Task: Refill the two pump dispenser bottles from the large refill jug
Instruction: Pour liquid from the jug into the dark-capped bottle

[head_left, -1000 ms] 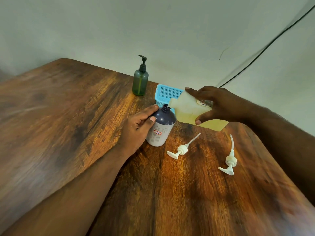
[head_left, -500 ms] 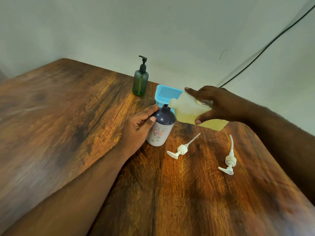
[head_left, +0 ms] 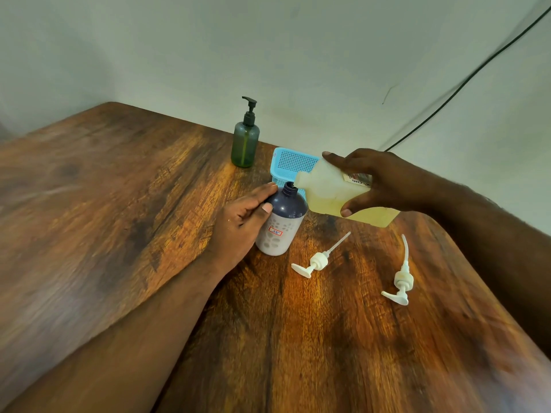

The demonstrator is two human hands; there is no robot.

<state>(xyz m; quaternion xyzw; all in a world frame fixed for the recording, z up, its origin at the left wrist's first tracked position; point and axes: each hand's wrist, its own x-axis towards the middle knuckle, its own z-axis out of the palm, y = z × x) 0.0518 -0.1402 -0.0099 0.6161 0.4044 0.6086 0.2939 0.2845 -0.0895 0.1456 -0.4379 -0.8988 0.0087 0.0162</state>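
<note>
Nothing has visibly shifted since the earlier frames: both hands and the tilted jug sit where they were, which suggests a steady pour under way, though no stream can be made out.

At frame centre, the left hand (head_left: 243,223) wraps its fingers and thumb round the open purple-and-white bottle (head_left: 281,222), bracing it upright on the table (head_left: 119,219). Just right of it, the right hand (head_left: 378,181) clamps the pale refill jug (head_left: 331,190), tipped so its spout meets the bottle's neck.

Behind them a blue basket (head_left: 290,160) stands close, and further toward the upper middle, a green pump bottle (head_left: 245,144) with its pump on.

Two white pump heads (head_left: 316,260) (head_left: 401,281) lie loose at lower right, the further one near the table's right edge. Open wood spreads left and toward the bottom of the frame, the freest room for setting the jug down.
</note>
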